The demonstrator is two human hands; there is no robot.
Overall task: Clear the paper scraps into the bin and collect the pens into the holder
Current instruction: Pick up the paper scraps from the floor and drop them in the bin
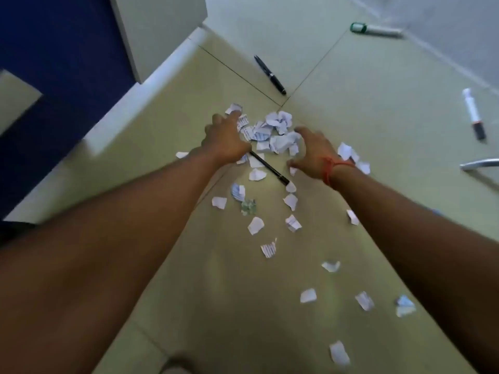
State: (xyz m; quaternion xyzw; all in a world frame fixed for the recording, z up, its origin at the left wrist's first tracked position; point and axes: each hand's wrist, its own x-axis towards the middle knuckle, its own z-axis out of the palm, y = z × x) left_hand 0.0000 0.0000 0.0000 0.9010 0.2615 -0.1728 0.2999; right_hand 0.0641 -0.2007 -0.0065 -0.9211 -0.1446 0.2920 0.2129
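Floor (337, 85) is pale cream tile, pretty glossy, with thin dark grout lines (237, 74) that cross just above the middle of the shot. Top left there's a white cabinet or furniture panel (162, 31) standing on the tile, and a white baseboard-looking strip (140, 101) runs diagonally down from it toward the left edge. Beyond that strip it's all deep blue surface (54, 63), can't tell if it's a wall or a door. Over at the right edge a curved silver metal bar (479, 164) pokes into frame, lying low over the tile. Whole thing's kinda blurry tbh.
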